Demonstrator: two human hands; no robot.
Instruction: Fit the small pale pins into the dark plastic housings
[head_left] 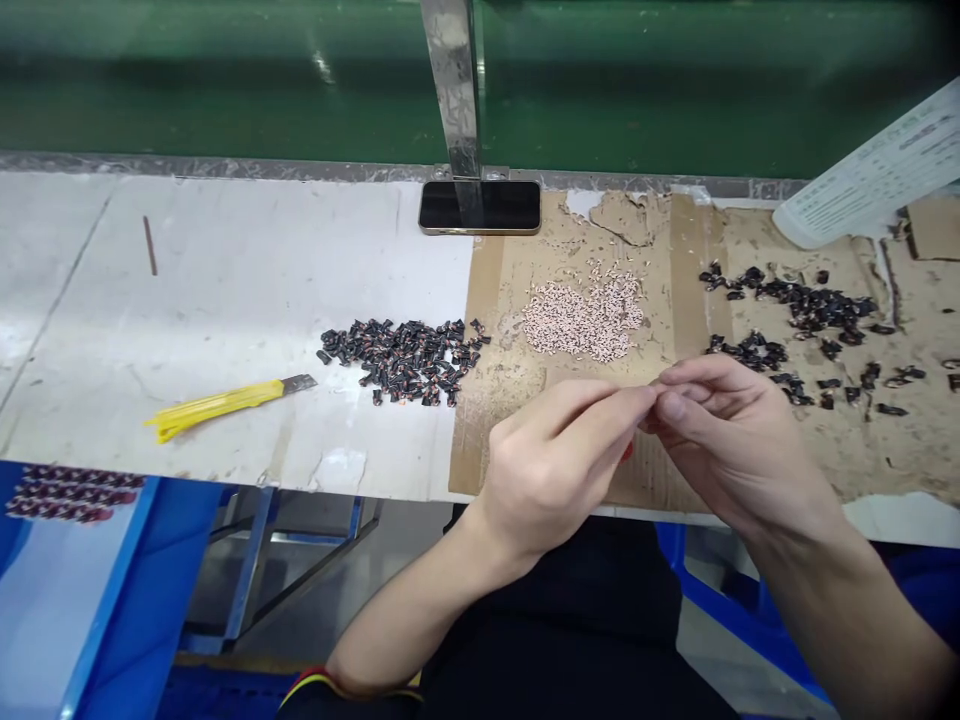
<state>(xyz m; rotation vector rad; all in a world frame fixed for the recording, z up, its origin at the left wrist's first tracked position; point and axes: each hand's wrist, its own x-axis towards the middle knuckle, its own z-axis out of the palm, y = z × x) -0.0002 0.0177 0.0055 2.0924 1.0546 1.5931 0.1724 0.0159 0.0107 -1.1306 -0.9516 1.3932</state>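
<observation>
Head view: bare left hand (pixel 551 455) and bare right hand (pixel 739 435) meet, each grip pinched closed, contents hidden; fine fingertip work seems underway, next needing steadiness.

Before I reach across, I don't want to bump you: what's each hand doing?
Left hand: pinched closed; anything held is hidden.
Right hand: pinched closed, fingertips at the left's; cannot tell what's held.

From where I sit, I can read no word, number or sign; the white object (pixel 870 170) leaning at the far right bears several lines of pale greenish print, too small and blurred for me to decipher
</observation>
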